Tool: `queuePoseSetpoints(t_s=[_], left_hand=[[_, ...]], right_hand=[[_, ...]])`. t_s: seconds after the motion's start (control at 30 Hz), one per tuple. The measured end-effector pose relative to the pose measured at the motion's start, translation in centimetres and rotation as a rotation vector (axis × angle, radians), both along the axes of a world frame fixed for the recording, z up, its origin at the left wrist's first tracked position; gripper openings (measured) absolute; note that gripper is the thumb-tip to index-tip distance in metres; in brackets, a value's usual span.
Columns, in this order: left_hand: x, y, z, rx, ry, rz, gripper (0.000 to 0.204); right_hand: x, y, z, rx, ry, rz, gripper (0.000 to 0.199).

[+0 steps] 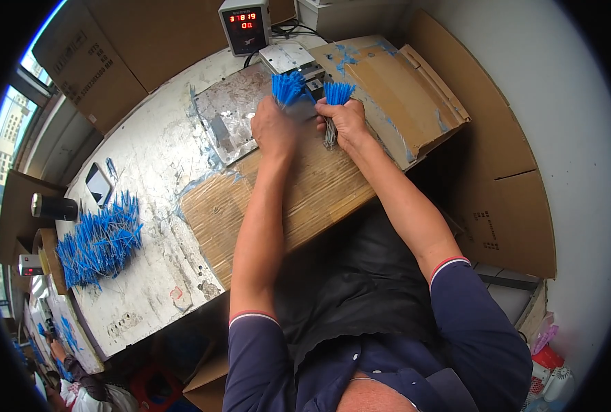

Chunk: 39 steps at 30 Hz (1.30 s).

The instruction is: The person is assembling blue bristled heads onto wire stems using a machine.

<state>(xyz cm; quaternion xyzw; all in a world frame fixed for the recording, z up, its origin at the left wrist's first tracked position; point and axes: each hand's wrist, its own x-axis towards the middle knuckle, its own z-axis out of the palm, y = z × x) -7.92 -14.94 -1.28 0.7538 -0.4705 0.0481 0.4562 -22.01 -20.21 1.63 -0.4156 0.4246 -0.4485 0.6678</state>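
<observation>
My left hand is closed round a bundle of thin pieces with blue ends. The blue ends fan out above its fingers, in front of a small metal machine on a metal plate. Close by on the right, my right hand grips a second bundle of thin pieces. Its blue tops point away from me, and thin grey stems hang out below the fingers. The two hands are apart. Motion blurs the inner side of my left hand.
A taped cardboard sheet covers the table's near edge. Left lies a large pile of blue-ended pieces, with a phone and a dark cylinder nearby. A red-digit display box stands behind; a cardboard box is right. Another person sits lower left.
</observation>
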Motion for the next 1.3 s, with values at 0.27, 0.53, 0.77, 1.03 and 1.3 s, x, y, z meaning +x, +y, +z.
queuePoseSetpoints(t_s=[0.27,0.53,0.77,1.03,1.3], left_hand=[[0.9,-0.3,-0.7,-0.25,0.155,0.051,0.011],[0.9,-0.4,-0.5,-0.247,0.133,0.072,0.014],[0.4,0.0,-0.2,-0.177,0.14,0.035,0.012],[0.3,0.1,0.0,-0.108,0.145,0.024,0.02],[0.2,0.1,0.3,-0.122,0.131,0.009,0.017]], right_hand=[[1.7,-0.7,-0.6,-0.08,0.137,-0.092,0.011],[2.4,-1.5,-0.4,-0.054,0.275,-0.132,0.011],[1.0,-1.1,-0.7,-0.054,-0.026,-0.054,0.011],[-0.4,-0.5,-0.8,-0.008,-0.148,-0.003,0.014],[-0.4,-0.4,-0.6,-0.008,-0.071,0.021,0.013]])
